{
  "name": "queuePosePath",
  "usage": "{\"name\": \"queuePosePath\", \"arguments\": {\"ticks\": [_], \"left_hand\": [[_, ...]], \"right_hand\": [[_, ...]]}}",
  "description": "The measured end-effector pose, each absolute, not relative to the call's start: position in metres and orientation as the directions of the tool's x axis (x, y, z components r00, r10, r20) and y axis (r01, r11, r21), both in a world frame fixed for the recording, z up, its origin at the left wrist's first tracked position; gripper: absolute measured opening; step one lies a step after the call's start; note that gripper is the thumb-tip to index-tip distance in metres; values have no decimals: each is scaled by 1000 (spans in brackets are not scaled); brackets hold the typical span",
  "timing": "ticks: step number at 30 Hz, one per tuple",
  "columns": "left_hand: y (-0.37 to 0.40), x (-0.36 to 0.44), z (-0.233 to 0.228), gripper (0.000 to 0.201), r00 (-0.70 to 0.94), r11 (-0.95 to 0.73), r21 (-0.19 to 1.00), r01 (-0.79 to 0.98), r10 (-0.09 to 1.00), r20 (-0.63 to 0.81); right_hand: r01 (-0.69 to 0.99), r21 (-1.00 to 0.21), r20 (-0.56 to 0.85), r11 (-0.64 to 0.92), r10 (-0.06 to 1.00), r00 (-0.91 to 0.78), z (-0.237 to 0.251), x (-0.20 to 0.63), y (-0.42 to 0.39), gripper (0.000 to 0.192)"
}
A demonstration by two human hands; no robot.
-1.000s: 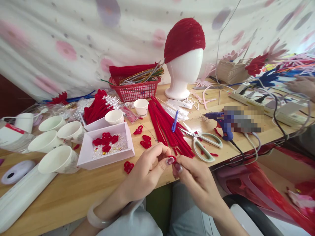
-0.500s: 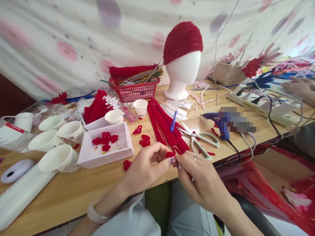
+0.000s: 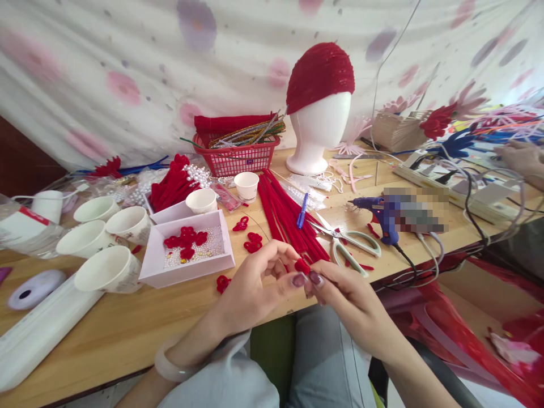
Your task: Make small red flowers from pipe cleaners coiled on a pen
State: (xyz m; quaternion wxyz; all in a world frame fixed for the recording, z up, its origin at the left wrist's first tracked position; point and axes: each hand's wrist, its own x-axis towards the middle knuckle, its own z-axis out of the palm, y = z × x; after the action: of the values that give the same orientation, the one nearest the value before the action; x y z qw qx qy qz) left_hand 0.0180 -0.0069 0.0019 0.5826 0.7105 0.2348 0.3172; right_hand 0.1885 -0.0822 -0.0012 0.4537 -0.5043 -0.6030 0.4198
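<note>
Rolling over since the earlier frame, your right hand is now showing its thumbnail, while its ring is dropping out of sight. More of the small red piece is showing above your thumbs, so you are probably turning or bending it; the work is apparently staying at your fingertips, with nothing being set down. Both hands are coming together on that piece: your left hand is pinching it from the left, and your right is gripping its right side, though your fingers are hiding its full shape. Outward from there, three looped red pieces are lying unchanged on the table, two at ten o'clock and one between eight and nine. Red fuzzy strips are fanning out at twelve, with a blue pen resting on them. Scissors are lying splayed at two o'clock, and a blue glue gun is sitting beyond them. At nine, a white box is holding beads and a red cluster. Farther off at twelve, a white mannequin head is wearing a red cap.
</note>
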Motion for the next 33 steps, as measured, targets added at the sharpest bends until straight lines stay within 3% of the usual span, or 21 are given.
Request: {"name": "queuePosePath", "arguments": {"ticks": [2, 3, 4, 6, 7, 9, 11, 12, 14, 16, 17, 19, 21, 23, 27, 29, 33], "left_hand": [[-8, 19, 3, 16, 708, -55, 998, -6, 705, 43], [-9, 20, 4, 15, 706, -40, 999, 12, 708, 20], [-9, 20, 4, 13, 701, -63, 998, 29, 713, 25], [-9, 19, 4, 7, 690, -204, 977, 58, 716, 109], [-9, 18, 3, 8, 689, -322, 944, 71, 700, 187], [-6, 15, 1, 15, 700, -593, 802, 71, 602, 383], [-4, 13, -2, 25, 718, -778, 627, 39, 458, 524], [-2, 13, -3, 27, 724, -817, 577, 20, 410, 556], [-1, 12, -4, 28, 711, -813, 582, -4, 407, 573], [-2, 13, -3, 24, 680, -760, 649, -18, 466, 565], [-2, 13, -3, 22, 663, -735, 678, -20, 497, 559], [-1, 14, -3, 21, 638, -703, 711, 2, 549, 540], [1, 15, -3, 23, 616, -701, 712, 42, 579, 534], [4, 16, -3, 26, 590, -726, 683, 78, 586, 556], [5, 18, -4, 30, 530, -760, 642, 102, 587, 612], [3, 19, -4, 29, 488, -704, 699, 128, 658, 573], [-2, 21, -5, 26, 411, -443, 885, 146, 841, 353]], "right_hand": [[573, -758, 319, 313, 943, -92, 7, 188, -86, 21], [646, -669, 379, 367, 917, -128, 10, 189, -87, 21], [674, -627, 397, 390, 905, -153, 11, 189, -88, 21], [624, -703, 330, 341, 934, -138, 8, 190, -86, 23], [519, -807, 254, 281, 959, -125, 5, 190, -85, 24], [121, -990, 48, 67, 986, -159, -5, 192, -80, 28], [-325, -921, -102, -215, 938, -330, -17, 192, -75, 34], [-463, -823, -125, -330, 899, -420, -22, 192, -73, 38], [-571, -702, -118, -426, 860, -497, -28, 193, -70, 41], [-525, -784, -89, -331, 897, -433, -27, 195, -70, 34], [-425, -877, -62, -224, 930, -362, -24, 197, -71, 29], [-70, -996, 68, 57, 983, -171, -16, 201, -73, 20], [290, -922, 265, 258, 964, -15, -9, 206, -74, 17], [446, -834, 382, 325, 924, 39, -7, 207, -73, 20], [346, -880, 357, 325, 933, 30, -16, 197, -65, 17], [277, -903, 360, 328, 930, 74, -22, 190, -62, 19], [275, -893, 412, 357, 893, 179, -28, 185, -60, 23]]}}
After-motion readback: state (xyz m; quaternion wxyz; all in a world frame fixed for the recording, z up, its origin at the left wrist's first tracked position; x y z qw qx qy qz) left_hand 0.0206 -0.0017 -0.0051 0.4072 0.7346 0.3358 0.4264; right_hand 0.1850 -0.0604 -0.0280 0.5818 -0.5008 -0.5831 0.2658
